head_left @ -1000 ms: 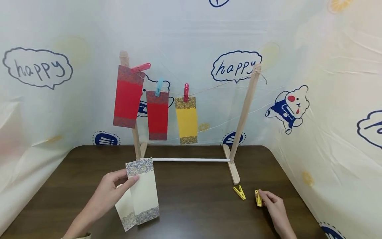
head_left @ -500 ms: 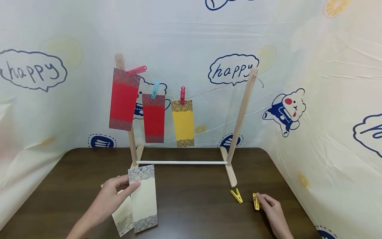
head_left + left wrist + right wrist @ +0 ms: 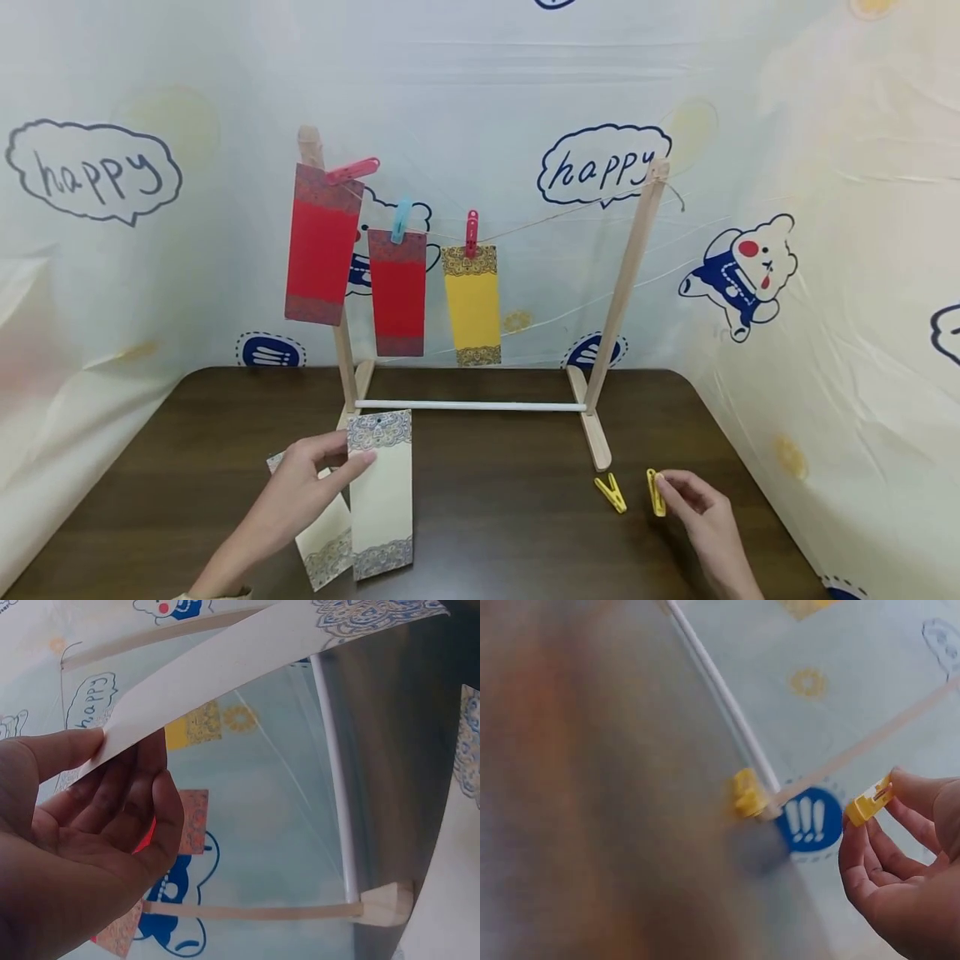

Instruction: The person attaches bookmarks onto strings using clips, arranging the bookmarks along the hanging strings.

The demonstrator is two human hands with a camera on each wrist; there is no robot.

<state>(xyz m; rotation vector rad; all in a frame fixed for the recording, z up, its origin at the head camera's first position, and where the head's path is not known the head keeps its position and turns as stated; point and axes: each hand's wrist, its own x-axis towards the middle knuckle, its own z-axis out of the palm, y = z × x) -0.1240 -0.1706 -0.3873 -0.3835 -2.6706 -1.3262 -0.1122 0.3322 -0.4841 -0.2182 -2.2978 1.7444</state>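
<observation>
My left hand [image 3: 303,487] pinches a cream paper card [image 3: 381,508] with blue patterned ends near its upper left edge, holding it upright over the table. A second cream card [image 3: 326,542] lies on the table behind it, partly hidden by the hand. Between thumb and fingers my right hand [image 3: 705,521] holds a yellow clothespin [image 3: 656,493] on the right side. Another yellow clothespin [image 3: 611,493] lies on the table just left of it. In the right wrist view the held clothespin [image 3: 868,804] sits at the fingertips.
A wooden stand with a white crossbar [image 3: 472,406] bears a string. Clipped along it hang a large red card [image 3: 322,250], a smaller red card [image 3: 398,296] and a yellow card [image 3: 472,308]. The stand's right post [image 3: 626,283] rises behind the loose clothespin.
My left hand has shifted the cream card slightly right and turned it more upright. The second card shows more behind it. My right hand still holds the clothespin, now raised slightly.
</observation>
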